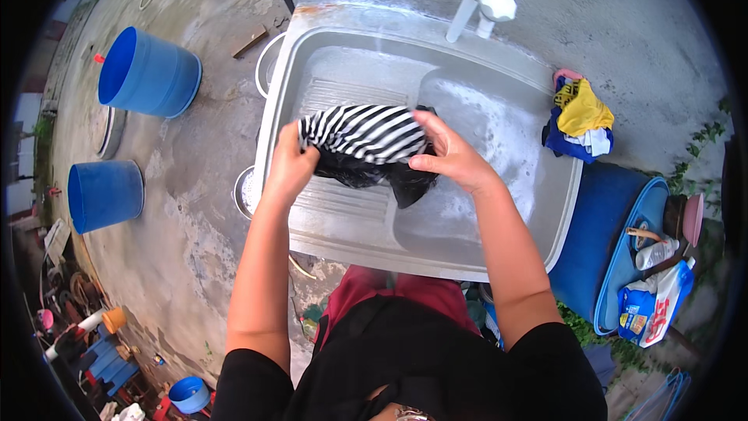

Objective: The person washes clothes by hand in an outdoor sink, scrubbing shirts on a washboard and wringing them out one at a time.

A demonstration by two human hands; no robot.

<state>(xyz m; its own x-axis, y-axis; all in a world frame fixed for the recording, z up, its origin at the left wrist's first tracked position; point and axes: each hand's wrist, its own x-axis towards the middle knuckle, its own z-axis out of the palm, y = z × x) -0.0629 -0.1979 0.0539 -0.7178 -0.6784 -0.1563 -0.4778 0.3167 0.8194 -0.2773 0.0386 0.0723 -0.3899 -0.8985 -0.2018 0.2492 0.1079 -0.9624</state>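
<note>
A wet garment with black-and-white striped cloth [368,131] and black cloth [350,168] hangs over the ribbed washboard side of a grey laundry sink [432,254]. Its left end is gripped in my left hand [292,158], fingers closed. At the other end, my right hand [456,155] has thumb and fingers spread around the striped edge; part of the cloth behind it is hidden. Soapy water [497,146] lies in the basin to the right. A white faucet [482,6] stands at the sink's back edge.
Folded clothes, yellow on top [584,111], rest at the sink's right edge. Beyond is a blue barrel [590,234] bearing a plastic bottle [657,254] and a detergent bag [657,304]. Blue buckets [158,73] [108,196] stand on the concrete floor at left.
</note>
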